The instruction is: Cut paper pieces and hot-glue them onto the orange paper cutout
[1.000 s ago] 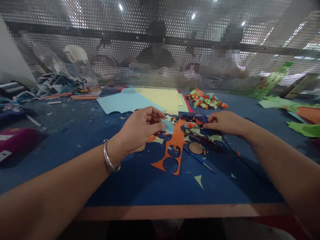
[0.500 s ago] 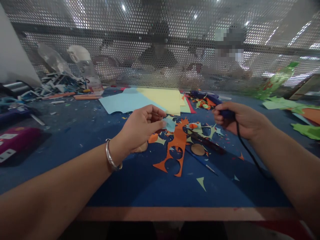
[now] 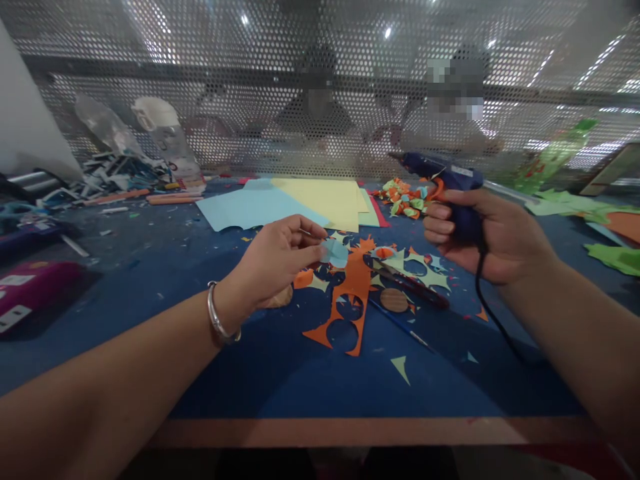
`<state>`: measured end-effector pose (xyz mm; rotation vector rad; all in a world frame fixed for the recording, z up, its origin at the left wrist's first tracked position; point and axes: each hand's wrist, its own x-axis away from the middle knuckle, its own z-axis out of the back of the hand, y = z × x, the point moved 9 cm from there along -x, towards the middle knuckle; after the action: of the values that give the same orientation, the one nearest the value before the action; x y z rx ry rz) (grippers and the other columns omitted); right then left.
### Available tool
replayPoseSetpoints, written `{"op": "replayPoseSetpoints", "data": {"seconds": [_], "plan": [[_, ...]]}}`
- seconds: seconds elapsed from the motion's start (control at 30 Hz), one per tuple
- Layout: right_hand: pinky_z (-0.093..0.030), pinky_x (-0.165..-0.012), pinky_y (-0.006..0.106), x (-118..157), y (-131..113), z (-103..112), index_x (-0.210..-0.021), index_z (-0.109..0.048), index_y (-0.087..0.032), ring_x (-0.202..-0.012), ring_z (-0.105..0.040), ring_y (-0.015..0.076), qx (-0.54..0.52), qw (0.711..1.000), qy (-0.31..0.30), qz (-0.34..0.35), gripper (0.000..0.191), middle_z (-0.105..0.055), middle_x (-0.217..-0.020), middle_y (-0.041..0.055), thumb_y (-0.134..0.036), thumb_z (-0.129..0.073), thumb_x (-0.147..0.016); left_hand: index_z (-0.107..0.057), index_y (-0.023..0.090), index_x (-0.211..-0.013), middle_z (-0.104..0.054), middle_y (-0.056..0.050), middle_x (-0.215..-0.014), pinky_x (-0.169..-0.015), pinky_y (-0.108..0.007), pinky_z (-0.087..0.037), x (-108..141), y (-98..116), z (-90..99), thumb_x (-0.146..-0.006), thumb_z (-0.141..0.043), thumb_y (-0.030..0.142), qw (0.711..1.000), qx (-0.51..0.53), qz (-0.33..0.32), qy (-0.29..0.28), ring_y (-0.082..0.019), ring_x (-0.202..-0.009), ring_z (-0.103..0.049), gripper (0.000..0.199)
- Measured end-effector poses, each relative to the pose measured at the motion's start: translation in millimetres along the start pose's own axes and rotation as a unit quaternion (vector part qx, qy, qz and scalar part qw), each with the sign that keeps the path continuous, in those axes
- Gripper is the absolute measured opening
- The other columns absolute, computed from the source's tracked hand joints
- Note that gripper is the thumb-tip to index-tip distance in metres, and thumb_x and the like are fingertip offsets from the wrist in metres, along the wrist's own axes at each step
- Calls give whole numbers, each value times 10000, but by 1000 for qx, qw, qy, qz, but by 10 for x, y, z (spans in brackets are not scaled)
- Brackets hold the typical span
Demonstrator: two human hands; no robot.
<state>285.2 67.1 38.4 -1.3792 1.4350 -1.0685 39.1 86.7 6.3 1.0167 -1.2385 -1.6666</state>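
Head camera: a perforated metal screen [image 3: 225, 67] spans the back, behind a blue table [image 3: 280, 380] with a reddish-brown front edge. Along the table's rear lies a pale blue sheet [image 3: 250, 205], next to a yellow sheet [image 3: 330, 197]. Well to the left stands a clear bottle [image 3: 173, 143] with a white lid, near a heap of white and blue scraps [image 3: 117, 172]; a green-tinted bottle [image 3: 555, 160] is at the far right. The right hand [image 3: 505, 233] is wrapped around the grip of a dark blue glue gun [image 3: 447, 172], raised above the table with its nozzle toward the left and its cord dropping from the grip. The left hand [image 3: 285, 257] has its thumb and fingers closed in a pinch. Just right of it lies an orange paper strip [image 3: 356, 273] with round cutouts, and beyond that a pile of folded coloured paper bits [image 3: 403, 197]. A blue paintbrush [image 3: 400, 322] lies slanted, near a round wooden disc [image 3: 394, 300]. Smaller is the light blue paper piece [image 3: 336, 254], held in the left hand's pinch above the scraps. A pale green triangular scrap [image 3: 401, 368] lies nearer the front edge.
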Motion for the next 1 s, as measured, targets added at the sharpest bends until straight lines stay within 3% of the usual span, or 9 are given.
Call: {"op": "replayPoseSetpoints", "data": {"seconds": [0.23, 0.4, 0.5, 0.7, 0.9, 1.0], "plan": [[-381, -450, 214, 116, 91, -199, -633, -524, -181, -501, -384, 88, 57, 996, -70, -26, 251, -434, -594, -15, -262, -584, -863, -624, 180, -976, -691, -27, -836, -683, -300, -556, -3, 0, 25, -756, -773, 239, 1000, -3, 6, 9, -152, -745, -678, 272], [-169, -274, 230, 215, 140, -268, -772, -608, -209, -370, -358, 109, 185, 978, -93, -14, 202, -523, -496, -15, -381, -634, -875, -614, 184, -990, -702, -25, -783, -673, -301, -554, -16, 11, 60, -766, -748, 220, 999, -28, 5, 23, -160, -718, -686, 264], [-323, -382, 228, 243, 140, -338, -722, -581, -202, -416, -425, 101, 241, 963, -122, 22, 254, -541, -498, -24, -383, -651, -886, -618, 187, -999, -716, -30, -789, -668, -302, -538, -30, 32, 93, -776, -736, 227, 998, -56, -26, 30, -162, -721, -681, 255], [-394, -530, 291, 237, 188, -433, -535, -542, -193, -499, -495, 133, 423, 887, -172, 60, 531, -554, -514, 15, -546, -589, -929, -607, 177, -1015, -735, -50, -839, -673, -300, -521, -17, 69, 100, -777, -732, 223, 997, -58, -41, 29, -178, -776, -701, 272], [-412, -526, 329, 238, 165, -415, -549, -549, -210, -482, -537, 179, 555, 816, -134, 92, 495, -587, -491, 28, -569, -566, -890, -634, 176, -967, -702, -36, -795, -660, -291, -523, 15, 163, 108, -777, -730, 221, 990, -123, -48, 39, -165, -745, -679, 218], [-420, -535, 339, 245, 145, -430, -595, -545, -219, -500, -551, 195, 584, 793, -124, 122, 434, -598, -496, 26, -542, -554, -885, -661, 170, -895, -715, -44, -821, -678, -282, -532, 13, 164, 101, -778, -724, 234, 989, -130, -55, 34, -154, -747, -678, 147]]}}
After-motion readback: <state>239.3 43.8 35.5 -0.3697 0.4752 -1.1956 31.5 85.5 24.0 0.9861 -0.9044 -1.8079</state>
